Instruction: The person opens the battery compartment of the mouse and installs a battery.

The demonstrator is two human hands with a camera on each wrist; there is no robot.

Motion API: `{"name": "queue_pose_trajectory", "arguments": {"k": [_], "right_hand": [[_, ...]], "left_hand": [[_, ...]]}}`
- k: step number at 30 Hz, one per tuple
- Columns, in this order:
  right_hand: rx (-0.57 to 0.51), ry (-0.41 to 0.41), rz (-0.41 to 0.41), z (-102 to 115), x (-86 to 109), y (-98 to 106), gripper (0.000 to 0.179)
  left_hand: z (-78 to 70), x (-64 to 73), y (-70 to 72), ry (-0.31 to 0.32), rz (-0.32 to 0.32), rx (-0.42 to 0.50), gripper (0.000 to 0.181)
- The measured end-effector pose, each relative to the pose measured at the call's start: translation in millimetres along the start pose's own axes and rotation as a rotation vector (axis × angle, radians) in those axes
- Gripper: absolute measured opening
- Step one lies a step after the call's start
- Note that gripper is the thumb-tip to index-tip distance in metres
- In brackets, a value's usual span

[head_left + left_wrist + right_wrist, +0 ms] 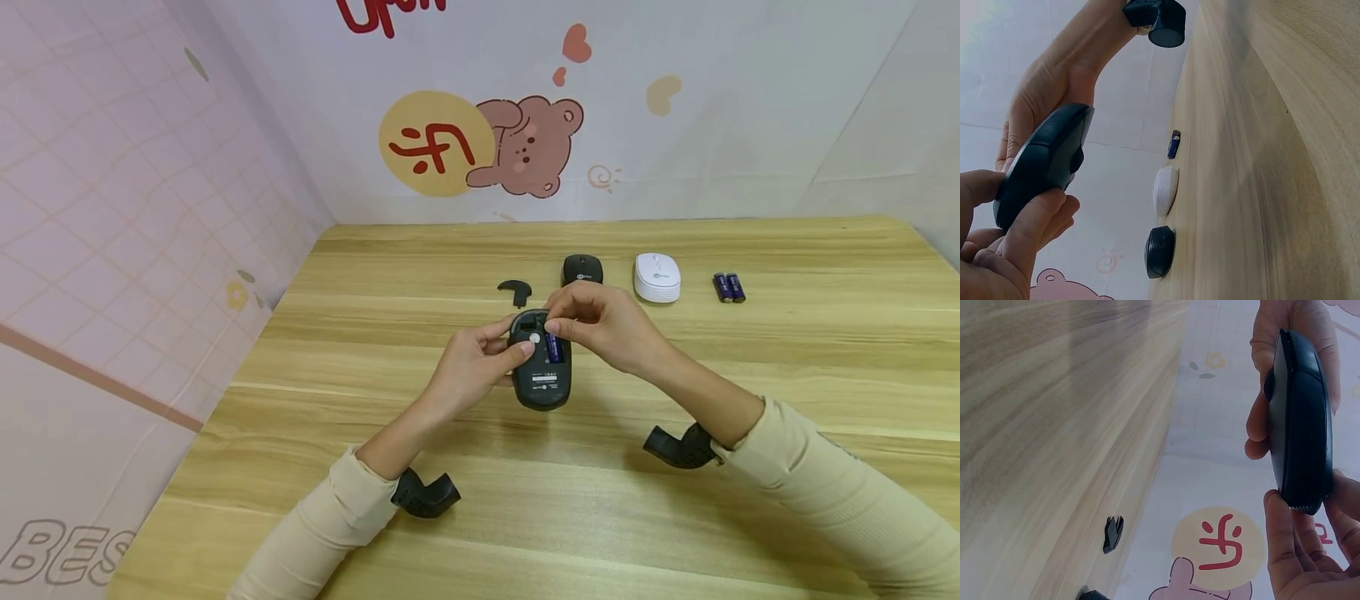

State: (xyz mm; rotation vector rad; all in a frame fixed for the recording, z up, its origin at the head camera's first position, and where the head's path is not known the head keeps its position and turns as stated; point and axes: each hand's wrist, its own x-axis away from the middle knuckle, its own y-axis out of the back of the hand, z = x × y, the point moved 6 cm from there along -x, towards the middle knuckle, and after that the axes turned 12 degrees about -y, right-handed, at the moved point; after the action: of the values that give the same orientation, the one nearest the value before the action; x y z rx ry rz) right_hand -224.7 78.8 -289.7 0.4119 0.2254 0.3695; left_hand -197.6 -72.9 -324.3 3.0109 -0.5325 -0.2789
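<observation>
In the head view a black computer mouse (542,390) is tilted with its underside up and its battery bay uncovered. A dark blue battery (553,348) lies in the bay. My left hand (480,358) grips the mouse by its left side, thumb over the underside. At the mouse's far end my right hand (600,321) pinches the edge, the thumb beside the battery's upper end. Both wrist views show the mouse (1044,162) held above the table, fingers on both its faces. The fingers partly hide the bay's upper end.
On the wooden table (337,333) behind the hands lie a loose black cover (516,292), another black mouse (582,267), a white mouse (657,277) and two blue batteries (729,287). A printed wall covering (712,150) stands along the back edge.
</observation>
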Motion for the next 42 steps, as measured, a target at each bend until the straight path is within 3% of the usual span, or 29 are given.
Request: {"name": "queue_pose_trajectory", "arguments": {"k": [29,42], "right_hand": [[0.001,0.07,0.024,2.6,0.1,1.1,0.008],[0.026,0.054,0.012,1.2,0.3,3.0,0.007]], "left_hand": [[-0.1,-1.5,-2.1,0.003,-0.004,0.011,0.048],[-0.9,-2.6,-4.0,0.0,0.0,-0.014,0.049]]}}
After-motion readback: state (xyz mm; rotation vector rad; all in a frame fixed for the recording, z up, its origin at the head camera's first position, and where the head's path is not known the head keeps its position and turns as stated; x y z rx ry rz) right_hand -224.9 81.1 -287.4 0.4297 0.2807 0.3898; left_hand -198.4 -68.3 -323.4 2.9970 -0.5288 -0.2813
